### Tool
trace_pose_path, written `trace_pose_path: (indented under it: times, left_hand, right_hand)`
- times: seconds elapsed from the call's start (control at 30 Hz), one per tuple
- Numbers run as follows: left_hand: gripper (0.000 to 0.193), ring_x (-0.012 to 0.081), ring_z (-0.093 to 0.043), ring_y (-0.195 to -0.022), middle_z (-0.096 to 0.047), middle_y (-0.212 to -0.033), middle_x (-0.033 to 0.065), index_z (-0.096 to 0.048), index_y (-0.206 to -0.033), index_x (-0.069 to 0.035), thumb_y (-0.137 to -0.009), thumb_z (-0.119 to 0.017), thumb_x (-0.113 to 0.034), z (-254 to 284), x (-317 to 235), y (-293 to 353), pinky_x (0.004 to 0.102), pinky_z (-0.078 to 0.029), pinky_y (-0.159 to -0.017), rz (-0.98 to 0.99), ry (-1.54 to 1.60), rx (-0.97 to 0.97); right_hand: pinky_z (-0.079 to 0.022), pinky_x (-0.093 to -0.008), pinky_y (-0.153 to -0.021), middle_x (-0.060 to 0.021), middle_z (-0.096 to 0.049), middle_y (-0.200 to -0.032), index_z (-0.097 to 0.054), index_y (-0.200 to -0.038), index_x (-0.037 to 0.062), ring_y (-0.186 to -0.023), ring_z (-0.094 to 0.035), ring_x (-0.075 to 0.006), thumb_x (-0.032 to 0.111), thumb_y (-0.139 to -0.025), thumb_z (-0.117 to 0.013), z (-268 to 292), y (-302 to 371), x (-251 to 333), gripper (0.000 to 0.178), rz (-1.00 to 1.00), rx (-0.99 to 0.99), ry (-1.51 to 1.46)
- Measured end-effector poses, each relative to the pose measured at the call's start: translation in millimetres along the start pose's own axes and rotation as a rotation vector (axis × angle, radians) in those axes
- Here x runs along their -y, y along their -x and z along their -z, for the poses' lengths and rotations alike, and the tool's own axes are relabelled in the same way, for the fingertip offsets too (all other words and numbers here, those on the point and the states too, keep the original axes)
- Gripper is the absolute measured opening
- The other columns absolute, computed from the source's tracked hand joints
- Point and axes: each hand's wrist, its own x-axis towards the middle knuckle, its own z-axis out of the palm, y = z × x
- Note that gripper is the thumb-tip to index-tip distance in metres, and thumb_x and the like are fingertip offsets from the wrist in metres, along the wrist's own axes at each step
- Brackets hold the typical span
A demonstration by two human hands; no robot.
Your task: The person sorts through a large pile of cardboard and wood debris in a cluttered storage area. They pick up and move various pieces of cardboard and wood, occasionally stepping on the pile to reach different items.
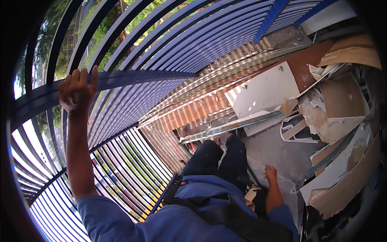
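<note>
My left arm is raised, and my left hand (78, 89) is closed over the horizontal rail (137, 78) of a blue metal fence, its fingers hooked across the top. Thin upright bars (169, 44) run above and below that rail. Low at my right side hangs my right hand (271, 172), its fingers curled in. Whether anything is inside those fingers cannot be made out. Below it, close to my hip, lies a piece of torn brown cardboard (252, 196).
Broken boards (342, 101) and splintered panels are piled on the right. A white panel (264, 86) with hinges leans ahead, beside a long greenish-edged strip (234, 126). Grey concrete floor (270, 149) shows by my feet. Greenery and a street lie beyond the fence.
</note>
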Motion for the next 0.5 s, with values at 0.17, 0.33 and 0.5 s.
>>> trace_pose_path:
  times: [0.17, 0.33, 0.5]
  left_hand:
    - [0.034, 0.0163, -0.06, -0.059, -0.054, -0.065, -0.0012, -0.065, -0.073, -0.016, -0.091, -0.066, -0.044, 4, 1, 9, 0.0327, -0.044, -0.059, 0.001, 0.004, 0.018]
    - [0.034, 0.0165, -0.06, -0.06, -0.053, -0.064, -0.0014, -0.062, -0.07, -0.016, -0.091, -0.067, -0.043, 5, -1, 6, 0.0324, -0.043, -0.06, 0.018, 0.003, 0.026]
    - [0.035, 0.016, -0.058, -0.057, -0.053, -0.063, -0.0017, -0.06, -0.066, -0.017, -0.089, -0.068, -0.041, 3, 0, 4, 0.0331, -0.041, -0.058, 0.007, 0.004, -0.026]
  right_hand:
    - [-0.056, -0.0367, -0.052, -0.01, -0.066, -0.087, -0.062, -0.125, 0.0021, -0.065, -0.068, -0.0233, 0.042, -0.098, -0.059, 25, 47, -102, 0.048, -0.191, -0.131, -0.087]
    - [-0.058, -0.0352, -0.054, -0.008, -0.067, -0.086, -0.066, -0.12, 0.0008, -0.066, -0.067, -0.0185, 0.035, -0.098, -0.061, 1, 68, -131, 0.041, -0.246, -0.057, -0.204]
    - [-0.057, -0.0364, -0.057, -0.0177, -0.067, -0.115, -0.055, -0.135, 0.001, -0.073, -0.068, -0.0229, 0.042, -0.099, -0.058, -47, 51, -103, 0.054, -0.199, -0.022, -0.343]
